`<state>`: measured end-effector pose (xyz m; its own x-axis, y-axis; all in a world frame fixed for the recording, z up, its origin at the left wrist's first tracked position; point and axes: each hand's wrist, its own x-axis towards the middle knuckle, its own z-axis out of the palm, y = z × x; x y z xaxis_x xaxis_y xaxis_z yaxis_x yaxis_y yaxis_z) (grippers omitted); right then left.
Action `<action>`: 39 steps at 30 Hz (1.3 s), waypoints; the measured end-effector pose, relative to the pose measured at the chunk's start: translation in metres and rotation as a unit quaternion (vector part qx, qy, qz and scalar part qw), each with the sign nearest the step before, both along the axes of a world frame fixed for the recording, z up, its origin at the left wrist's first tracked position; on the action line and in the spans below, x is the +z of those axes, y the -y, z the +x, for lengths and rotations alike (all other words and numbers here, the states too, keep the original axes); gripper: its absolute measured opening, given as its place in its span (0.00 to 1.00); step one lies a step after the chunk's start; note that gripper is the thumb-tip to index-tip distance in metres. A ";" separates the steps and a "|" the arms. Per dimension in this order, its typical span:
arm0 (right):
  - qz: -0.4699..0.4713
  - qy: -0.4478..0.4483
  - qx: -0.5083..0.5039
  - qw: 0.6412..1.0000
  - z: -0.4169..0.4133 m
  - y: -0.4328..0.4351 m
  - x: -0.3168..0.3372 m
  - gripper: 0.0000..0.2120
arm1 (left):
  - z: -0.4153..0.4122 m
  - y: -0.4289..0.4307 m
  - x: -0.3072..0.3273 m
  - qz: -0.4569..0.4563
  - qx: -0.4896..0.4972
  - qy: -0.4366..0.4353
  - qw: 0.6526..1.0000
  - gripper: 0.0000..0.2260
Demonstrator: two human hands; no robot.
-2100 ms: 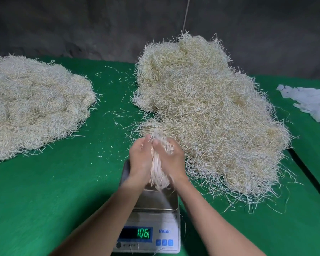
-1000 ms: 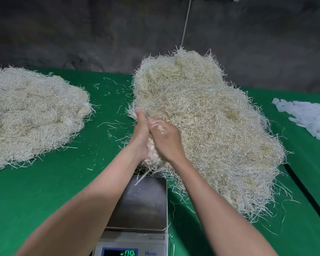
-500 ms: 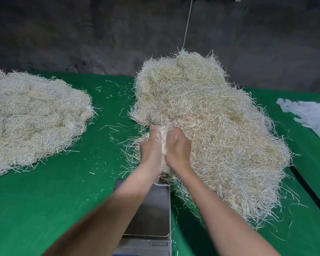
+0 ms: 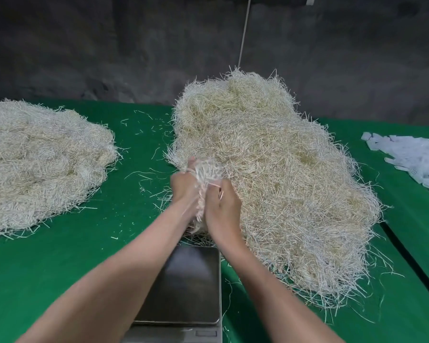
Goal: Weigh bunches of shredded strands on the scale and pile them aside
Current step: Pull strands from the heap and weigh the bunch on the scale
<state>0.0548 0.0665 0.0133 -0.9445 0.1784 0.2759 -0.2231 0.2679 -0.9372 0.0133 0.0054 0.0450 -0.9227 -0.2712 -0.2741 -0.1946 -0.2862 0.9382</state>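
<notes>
Lifting the bunch (image 4: 207,170) clear, my left hand (image 4: 183,188) and right hand (image 4: 223,205) curl tight round it; the scale (image 4: 191,280), now bare, lies behind my fingers (image 4: 189,165): weighed, so piling aside comes next.

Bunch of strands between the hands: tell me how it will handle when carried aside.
Probably floppy: the bunch splays above and droops below the left hand and right hand. Likely sheds: stray strands litter the green cloth.

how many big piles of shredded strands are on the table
2. Left pile, cut off by the frame; middle pile, just beyond the scale. More may sit off-camera.
</notes>
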 end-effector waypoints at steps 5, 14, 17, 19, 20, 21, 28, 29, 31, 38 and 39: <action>-0.116 0.093 0.146 0.978 0.014 -0.039 0.002 0.35 | -0.015 0.029 -0.015 -0.090 0.103 -0.013 0.991 0.03; 0.024 0.028 -0.017 0.999 -0.029 -0.020 0.017 0.15 | 0.016 -0.014 -0.009 -0.030 0.002 -0.060 0.998 0.14; 0.096 -0.059 -0.095 0.989 -0.012 0.007 0.000 0.14 | 0.006 -0.005 0.001 -0.052 0.069 -0.108 0.990 0.18; 0.086 -0.050 -0.090 0.991 -0.017 0.010 0.002 0.15 | 0.006 -0.008 0.000 -0.058 0.075 -0.098 0.991 0.18; 0.053 -0.026 -0.083 0.995 -0.022 0.004 0.008 0.17 | 0.011 -0.012 -0.003 -0.063 0.048 -0.091 0.993 0.17; 0.031 -0.018 -0.088 0.995 -0.027 -0.005 0.014 0.19 | 0.014 -0.015 -0.005 -0.067 0.013 -0.093 0.993 0.16; 0.147 -0.067 -0.111 0.981 -0.010 0.010 -0.008 0.17 | 0.003 -0.009 -0.004 -0.089 0.042 -0.047 0.994 0.18; 0.143 -0.037 -0.105 0.983 -0.016 0.001 -0.006 0.16 | 0.008 -0.011 -0.007 -0.069 0.006 -0.030 0.997 0.14; 0.067 0.011 -0.083 0.994 -0.022 -0.018 0.000 0.11 | 0.016 -0.015 -0.012 -0.036 -0.028 -0.044 0.998 0.14; -0.029 0.064 0.085 0.994 -0.015 -0.014 0.013 0.24 | -0.001 -0.012 0.005 -0.011 -0.059 -0.050 0.997 0.15; -0.063 0.085 0.043 0.993 -0.019 -0.020 0.017 0.18 | 0.000 -0.010 0.008 0.033 -0.094 -0.024 0.995 0.17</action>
<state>0.0357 0.0864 0.0307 -0.9888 0.1177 0.0913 -0.0755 0.1321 -0.9884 0.0129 0.0151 0.0534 -0.9681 -0.0748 -0.2391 -0.2054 -0.3096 0.9284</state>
